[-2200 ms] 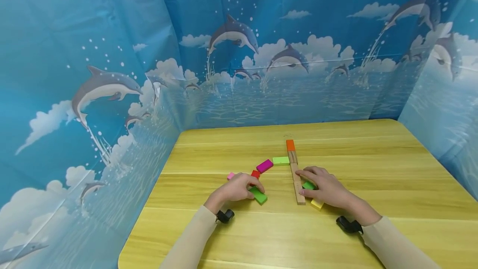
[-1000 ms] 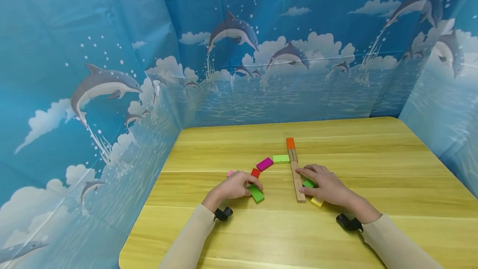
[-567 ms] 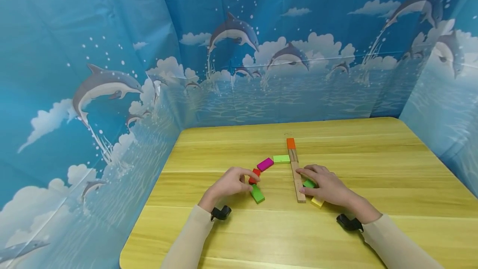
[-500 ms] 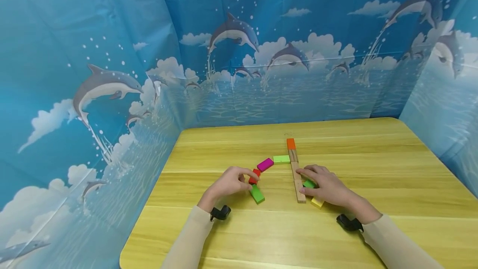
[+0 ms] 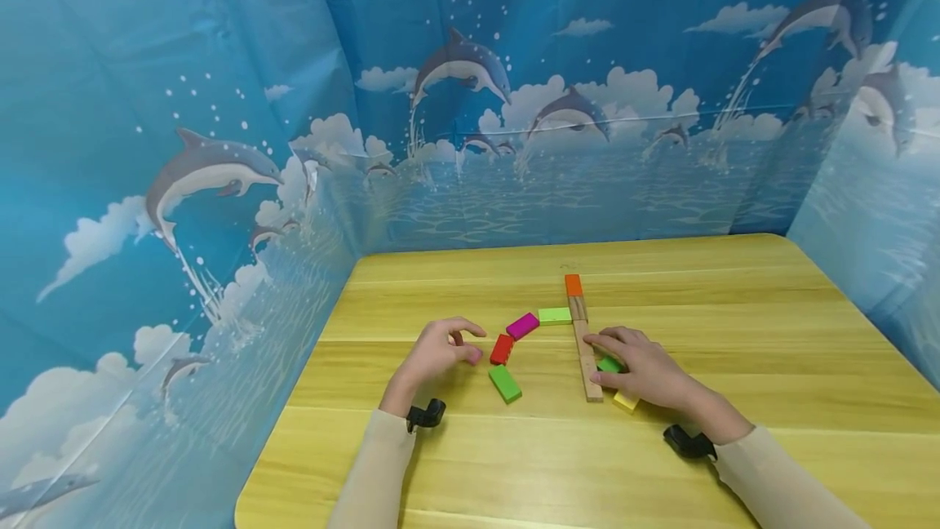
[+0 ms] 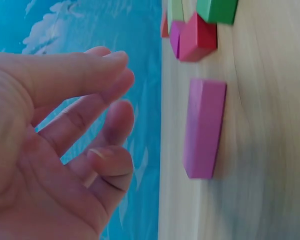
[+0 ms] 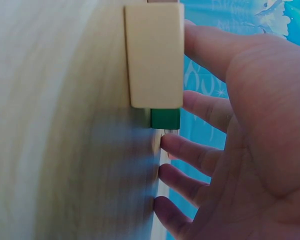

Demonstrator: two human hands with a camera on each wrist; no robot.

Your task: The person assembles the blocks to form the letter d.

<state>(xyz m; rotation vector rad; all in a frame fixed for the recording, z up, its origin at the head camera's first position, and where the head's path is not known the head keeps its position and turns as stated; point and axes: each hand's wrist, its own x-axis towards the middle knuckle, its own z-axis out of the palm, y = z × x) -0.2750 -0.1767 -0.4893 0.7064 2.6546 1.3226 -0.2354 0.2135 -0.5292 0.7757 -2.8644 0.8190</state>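
Head view: left hand [image 5: 433,353] free, right hand [image 5: 640,367] against wooden strip [image 5: 585,356]

Left fingers loosely bent, holding nothing; pink block [image 6: 205,131] lies apart, red block [image 5: 502,349] at hand's 3 o'clock. Right thumb and forefinger touch strip at 9 o'clock, not gripping.

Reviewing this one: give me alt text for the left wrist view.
A person's bare left grip is relaxed and holding nothing beside a pink rectangular block on a wood-grain table. A red block, a green block and a purple block show near the top edge; a blue cloud-print sheet hangs behind.
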